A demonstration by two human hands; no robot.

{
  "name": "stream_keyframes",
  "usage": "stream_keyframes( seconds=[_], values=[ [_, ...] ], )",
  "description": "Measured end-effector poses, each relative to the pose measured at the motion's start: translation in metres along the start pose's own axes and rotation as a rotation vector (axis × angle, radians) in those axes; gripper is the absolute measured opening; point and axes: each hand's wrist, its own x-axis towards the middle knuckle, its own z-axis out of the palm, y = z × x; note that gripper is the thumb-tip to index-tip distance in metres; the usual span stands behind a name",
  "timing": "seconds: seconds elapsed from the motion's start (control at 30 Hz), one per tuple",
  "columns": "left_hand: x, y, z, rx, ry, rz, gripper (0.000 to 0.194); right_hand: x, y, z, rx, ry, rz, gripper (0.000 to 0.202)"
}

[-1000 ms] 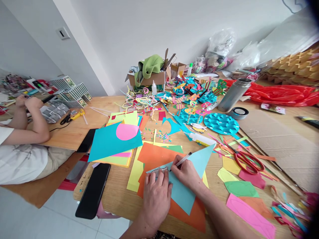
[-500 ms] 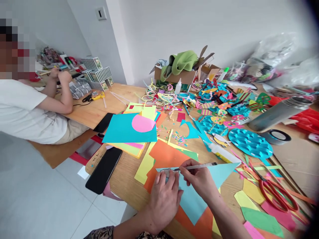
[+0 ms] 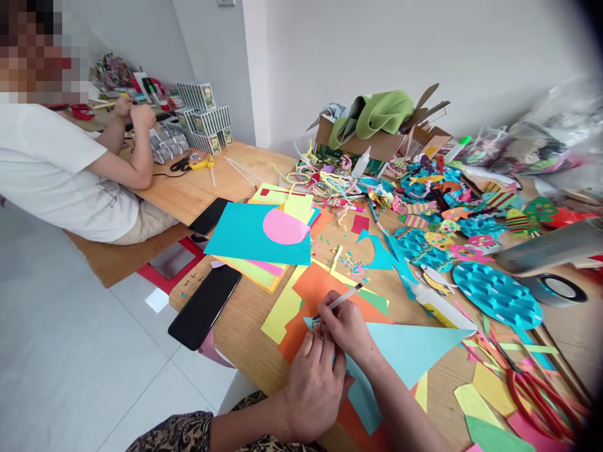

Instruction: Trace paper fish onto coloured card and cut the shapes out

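At lower centre, the right hand (image 3: 346, 323) has its fingers closed round a pen (image 3: 343, 296); the left hand's (image 3: 315, 386) bent fingers apparently press light-blue paper (image 3: 414, 348).

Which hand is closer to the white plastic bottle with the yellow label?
The right hand. It grips a slim white pen left of the bottle; the left hand is farther away, lower in view, resting on light-blue paper.

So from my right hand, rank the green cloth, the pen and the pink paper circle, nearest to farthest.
1. Pen, held in the right hand.
2. Pink paper circle, ahead and left, on the blue sheet.
3. Green cloth, up ahead, in the box.
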Motion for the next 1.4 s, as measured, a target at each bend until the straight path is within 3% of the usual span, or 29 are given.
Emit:
stream_keyframes(
  seconds=[0.7, 1.4],
  values=[
    [-0.0027, 0.0007, -0.0024, -0.005, -0.041, -0.015, 0.047, -0.0007, 0.0011, 0.0060, -0.138, 0.054, -0.061, 0.015],
    [-0.0025, 0.0019, -0.0031, -0.051, -0.066, -0.036, 0.046, -0.0024, -0.0026, 0.0069, -0.234, 0.007, -0.105, 0.016]
  ],
)
